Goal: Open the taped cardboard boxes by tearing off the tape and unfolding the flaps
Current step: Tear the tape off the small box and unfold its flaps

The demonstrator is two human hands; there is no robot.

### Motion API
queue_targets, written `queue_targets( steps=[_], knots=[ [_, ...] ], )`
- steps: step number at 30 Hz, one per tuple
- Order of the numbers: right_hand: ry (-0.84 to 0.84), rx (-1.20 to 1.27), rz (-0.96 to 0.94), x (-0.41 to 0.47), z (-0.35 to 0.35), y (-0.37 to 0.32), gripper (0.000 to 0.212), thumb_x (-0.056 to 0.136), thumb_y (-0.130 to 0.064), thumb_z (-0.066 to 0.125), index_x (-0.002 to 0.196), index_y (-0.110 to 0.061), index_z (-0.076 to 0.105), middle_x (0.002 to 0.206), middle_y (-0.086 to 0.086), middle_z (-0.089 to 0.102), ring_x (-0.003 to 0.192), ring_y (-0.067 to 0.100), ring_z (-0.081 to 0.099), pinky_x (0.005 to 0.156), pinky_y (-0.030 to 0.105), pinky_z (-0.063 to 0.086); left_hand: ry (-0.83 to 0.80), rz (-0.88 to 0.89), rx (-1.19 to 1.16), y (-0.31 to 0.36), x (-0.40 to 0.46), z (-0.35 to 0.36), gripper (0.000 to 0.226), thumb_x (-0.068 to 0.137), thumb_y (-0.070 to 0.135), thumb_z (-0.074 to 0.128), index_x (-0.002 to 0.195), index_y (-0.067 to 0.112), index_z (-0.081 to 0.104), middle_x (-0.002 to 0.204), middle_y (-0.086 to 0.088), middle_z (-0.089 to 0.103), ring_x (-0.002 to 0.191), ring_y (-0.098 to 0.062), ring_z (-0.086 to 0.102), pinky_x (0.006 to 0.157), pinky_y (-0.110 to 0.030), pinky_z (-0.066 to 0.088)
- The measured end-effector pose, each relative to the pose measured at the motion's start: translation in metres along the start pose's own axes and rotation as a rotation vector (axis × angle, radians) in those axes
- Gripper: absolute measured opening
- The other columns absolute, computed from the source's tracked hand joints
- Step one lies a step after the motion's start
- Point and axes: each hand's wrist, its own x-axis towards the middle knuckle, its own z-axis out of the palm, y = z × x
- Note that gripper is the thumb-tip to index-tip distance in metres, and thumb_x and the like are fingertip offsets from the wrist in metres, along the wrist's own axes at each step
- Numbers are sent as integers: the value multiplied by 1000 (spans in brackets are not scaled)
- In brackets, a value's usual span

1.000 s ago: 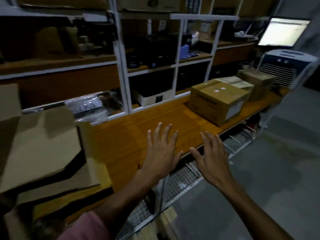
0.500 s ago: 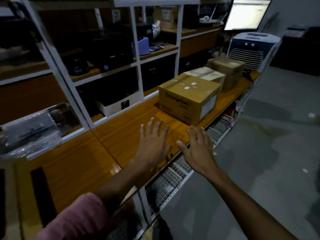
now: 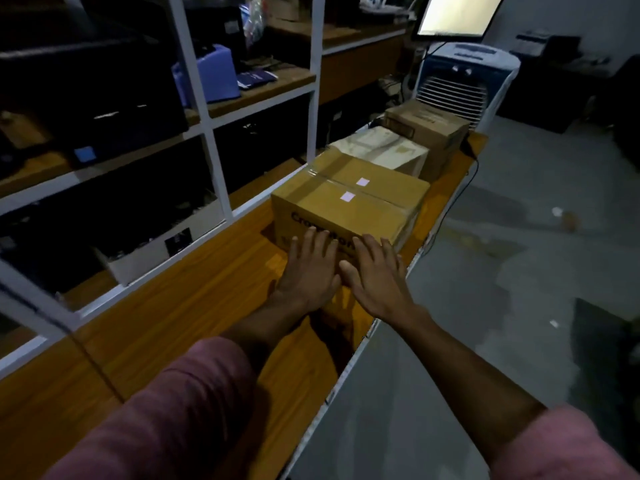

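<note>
- Cardboard box (image 3: pixel 349 199) nearest the person sits on the wooden worktop (image 3: pixel 180 306), close to its outer edge, flaps shut and a strip of clear tape (image 3: pixel 349 187) running along the centre seam — nothing torn off yet.
- Two more boxes stand in line beyond it: a pale box (image 3: pixel 384 150) touching its far side, then a brown box (image 3: pixel 429 129) by the cooler (image 3: pixel 464 81).
- Left hand (image 3: pixel 310 271) and right hand (image 3: pixel 375 277) are both flat, fingers spread and gripping nothing; their fingertips overlap the printed near face of the box, though whether they touch it I cannot tell.
- Held side by side and palms down, the hands look set to steady the box or pull it closer, so the seam comes within reach for peeling — my reading, not something shown.
- Against a second ago, the hands were over bare worktop, well short of the box; now they are at its near face, and the view has swung along the worktop so that the flattened cardboard at the left is out of sight.
</note>
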Motion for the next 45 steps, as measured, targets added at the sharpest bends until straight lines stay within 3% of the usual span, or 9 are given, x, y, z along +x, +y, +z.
queue_targets(
  steps=[6, 10, 18, 25, 29, 33, 36, 42, 45],
  knots=[
    [-27, -97, 89, 55, 19, 21, 65, 104, -61, 19, 160, -27, 18, 170, 0, 6, 156, 31, -3, 119, 65, -3, 20, 63, -21, -10, 59, 33, 66, 106, 41, 31, 162, 12, 13, 172, -12, 1, 158, -31, -1, 126, -52, 8],
    [-11, -104, 125, 57, 38, 26, 62, 105, -56, 18, 159, -26, 25, 168, 0, 19, 156, 31, 3, 119, 65, 4, -26, 124, -1, -11, 83, 37, 68, 108, 40, 25, 163, 13, -4, 170, -9, -19, 157, -29, -15, 127, -52, 3],
    [52, -142, 35, 31, 62, 9, 57, 105, -46, 21, 155, -23, 36, 161, 7, 36, 150, 36, 19, 115, 63, 27, 83, 154, -39, -22, 52, 67, 70, 99, 40, 22, 159, 5, 27, 168, -16, 20, 157, -33, 14, 121, -56, 26],
    [-6, -122, -191, -32, 86, -6, 52, 107, -44, 29, 151, -19, 45, 157, 6, 40, 151, 38, 24, 117, 65, 21, -107, 40, -28, -26, -28, 76, 78, 97, 47, 23, 162, 8, 7, 171, -13, -4, 158, -32, -4, 126, -56, 12],
    [-116, 37, -270, -69, 93, -3, 48, 106, -43, 31, 148, -24, 44, 140, 3, 50, 135, 28, 37, 107, 51, 40, -205, -82, -57, -18, -76, 69, 71, 101, 36, 42, 161, 14, 11, 169, -9, 7, 157, -29, 5, 123, -57, 15],
    [13, 185, -314, -89, 71, -7, 44, 107, -43, 30, 142, -22, 49, 129, 1, 56, 115, 25, 48, 92, 48, 46, 278, -234, -191, -6, -100, 40, 58, 97, 36, 42, 149, 11, 33, 160, -23, 25, 151, -39, 25, 119, -59, 28],
    [171, 324, -339, -98, 47, -16, 36, 107, -35, 40, 137, -19, 52, 122, 2, 55, 108, 22, 49, 87, 48, 47, 594, -99, -177, -2, -104, 10, 61, 97, 30, 55, 148, 9, 31, 159, -25, 27, 153, -41, 19, 122, -62, 19],
    [351, 361, -285, -80, -2, -31, 38, 100, -34, 51, 133, -16, 54, 127, 8, 47, 114, 23, 46, 89, 49, 49, 233, -69, -10, 4, -84, -21, 71, 98, 52, 22, 160, 17, 22, 168, -9, 21, 157, -27, 6, 126, -58, 2],
    [326, 213, -290, -65, -19, -27, 43, 98, -34, 52, 139, -19, 48, 146, 8, 38, 130, 30, 38, 97, 52, 47, 234, -94, -8, 8, -79, -24, 71, 96, 50, 25, 158, 16, 23, 165, -7, 25, 156, -28, 8, 126, -56, 1]
  ],
)
